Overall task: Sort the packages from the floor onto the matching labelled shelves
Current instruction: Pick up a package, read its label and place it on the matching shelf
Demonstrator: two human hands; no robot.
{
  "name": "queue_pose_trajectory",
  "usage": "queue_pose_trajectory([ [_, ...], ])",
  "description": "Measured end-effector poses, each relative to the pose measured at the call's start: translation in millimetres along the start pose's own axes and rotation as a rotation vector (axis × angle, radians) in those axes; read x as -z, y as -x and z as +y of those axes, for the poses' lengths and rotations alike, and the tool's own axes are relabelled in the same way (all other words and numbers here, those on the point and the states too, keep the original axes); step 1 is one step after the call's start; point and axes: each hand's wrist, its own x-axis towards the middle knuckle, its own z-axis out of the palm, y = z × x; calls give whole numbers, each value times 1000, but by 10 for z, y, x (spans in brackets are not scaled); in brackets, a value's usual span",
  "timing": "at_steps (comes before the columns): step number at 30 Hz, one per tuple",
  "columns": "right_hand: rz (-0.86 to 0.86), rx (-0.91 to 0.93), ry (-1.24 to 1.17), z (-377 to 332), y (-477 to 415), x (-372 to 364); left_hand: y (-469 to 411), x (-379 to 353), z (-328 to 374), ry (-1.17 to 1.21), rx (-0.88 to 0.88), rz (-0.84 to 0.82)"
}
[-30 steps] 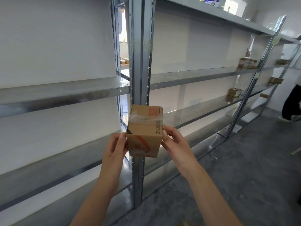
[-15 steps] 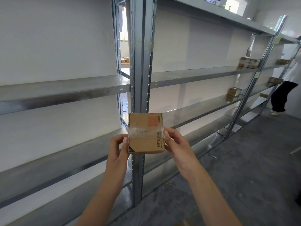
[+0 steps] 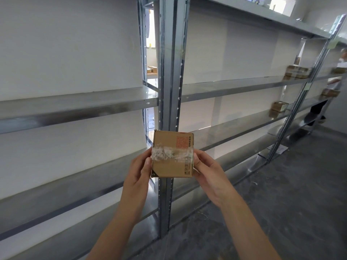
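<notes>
While both arms reach out, the left hand (image 3: 138,172) and right hand (image 3: 208,172) pinch a taped cardboard box (image 3: 172,153) between curled fingers before the shelf upright (image 3: 170,72).

Matt brown cardboard box (image 3: 167,167), glossy crinkled clear tape (image 3: 171,154) across it.
Smooth grey metal shelving (image 3: 170,72) with dull sheen; rough matt concrete floor (image 3: 281,203) at four o'clock.
</notes>
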Motion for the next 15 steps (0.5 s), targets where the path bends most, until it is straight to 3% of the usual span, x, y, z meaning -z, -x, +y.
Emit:
queue_pose_trajectory([
  [11,93,29,145,52,-14,-80,44,33,-130,26,43,-11],
  [15,80,28,159,85,-21,8,-10,21,-202,56,142,-19],
])
